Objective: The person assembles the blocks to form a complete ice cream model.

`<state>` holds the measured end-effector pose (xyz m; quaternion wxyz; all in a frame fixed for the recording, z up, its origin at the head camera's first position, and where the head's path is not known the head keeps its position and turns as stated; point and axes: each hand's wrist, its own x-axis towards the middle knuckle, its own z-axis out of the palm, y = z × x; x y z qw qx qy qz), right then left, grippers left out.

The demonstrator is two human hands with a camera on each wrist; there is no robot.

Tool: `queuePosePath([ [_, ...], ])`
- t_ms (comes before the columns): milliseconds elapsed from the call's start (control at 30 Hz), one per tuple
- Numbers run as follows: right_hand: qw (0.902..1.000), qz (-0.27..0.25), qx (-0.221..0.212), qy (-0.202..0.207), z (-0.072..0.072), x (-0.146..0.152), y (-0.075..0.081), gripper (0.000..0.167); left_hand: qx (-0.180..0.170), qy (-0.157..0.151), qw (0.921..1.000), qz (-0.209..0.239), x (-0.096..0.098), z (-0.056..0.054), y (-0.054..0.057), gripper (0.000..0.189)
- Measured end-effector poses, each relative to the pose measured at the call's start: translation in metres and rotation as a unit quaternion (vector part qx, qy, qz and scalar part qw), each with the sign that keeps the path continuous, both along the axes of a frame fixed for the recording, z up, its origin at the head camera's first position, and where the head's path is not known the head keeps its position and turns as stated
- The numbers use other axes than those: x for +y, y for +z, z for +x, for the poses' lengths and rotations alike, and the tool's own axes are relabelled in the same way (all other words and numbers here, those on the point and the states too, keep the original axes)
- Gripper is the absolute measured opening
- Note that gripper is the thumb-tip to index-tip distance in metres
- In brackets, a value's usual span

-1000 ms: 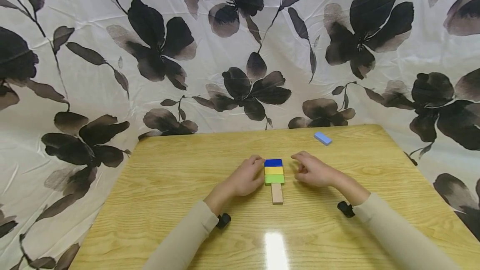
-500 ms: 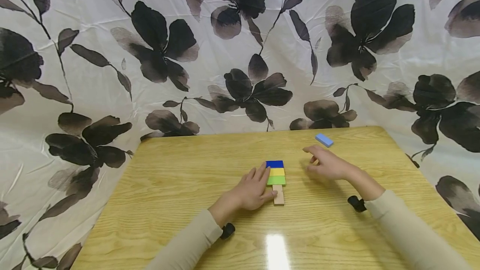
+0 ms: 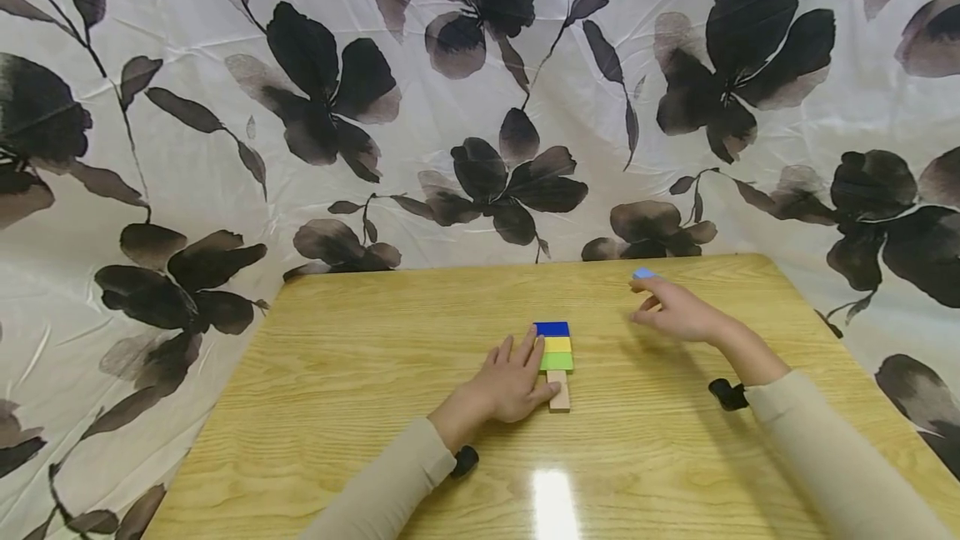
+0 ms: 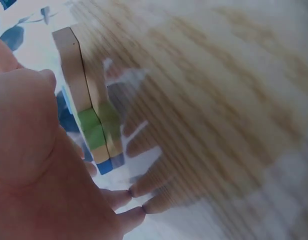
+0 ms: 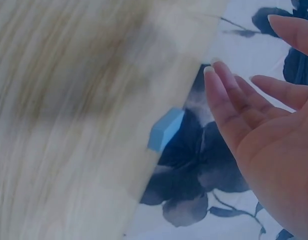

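A dark blue block (image 3: 552, 329), a yellow block (image 3: 558, 344) and a green block (image 3: 557, 362) lie flat in a row, touching. From the green one a plain wooden block (image 3: 559, 402) extends toward me, lengthwise. My left hand (image 3: 504, 388) spreads over the left side of this row, its fingers straight and the thumb at the wooden block. Near the back of the table, my right hand (image 3: 681, 312) hovers with loosely bent fingers and nothing between them. Just beyond its fingertips lies a light blue block (image 5: 166, 129), partly covered by the hand in the head view.
The glossy wood-grain table (image 3: 375, 332) ends at a back edge close behind the light blue block. A white cloth with dark flowers (image 3: 517, 182) hangs behind and around it. A bright reflection shows on the tabletop near me.
My left hand has flattened from beside the row onto its left side. The right hand has moved away from the row, to the right and back, up to the light blue block.
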<state>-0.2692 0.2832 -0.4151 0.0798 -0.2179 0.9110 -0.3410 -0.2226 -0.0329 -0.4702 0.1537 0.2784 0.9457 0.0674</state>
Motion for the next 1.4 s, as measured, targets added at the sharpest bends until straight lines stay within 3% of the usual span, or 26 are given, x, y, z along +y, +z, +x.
queuePosePath([
  [233, 0.9993, 0.014, 0.0, -0.034, -0.006, 0.012, 0.006, 0.067, 0.013, 0.0, 0.9997, -0.022, 0.002, 0.002, 0.0, 0.081],
  [567, 0.997, 0.027, 0.017, -0.071, -0.021, 0.032, 0.0, 0.065, 0.02, -0.003, 0.999, -0.039, 0.002, 0.004, 0.0, 0.08],
  [1000, 0.989, 0.047, 0.041, -0.134, -0.039, 0.043, -0.024, 0.067, 0.013, 0.001, 0.9982, -0.059, 0.003, 0.004, 0.0, 0.079],
  [1400, 0.9821, 0.075, 0.001, -0.173, -0.056, 0.043, -0.045, 0.072, -0.003, 0.003, 0.998, -0.063, 0.005, 0.003, 0.001, 0.079],
])
